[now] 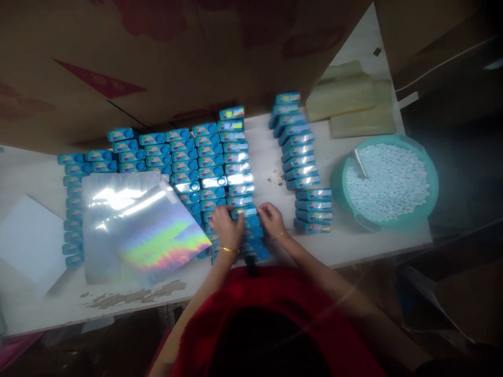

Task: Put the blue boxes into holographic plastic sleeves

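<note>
Left hand (227, 228), curled, touches one blue box (246, 212); right hand (273, 219), pinched narrow; holds unclear.
Three o'clock: one turquoise basin (431, 180); nine: at least two holographic sheets (157, 230).

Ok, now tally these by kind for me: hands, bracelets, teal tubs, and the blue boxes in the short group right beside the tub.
Left hand and right hand: 2
Bracelets, one on each wrist: 2
Teal tub: 1
Blue boxes in the short group beside the tub: 4
Total: 9
</note>
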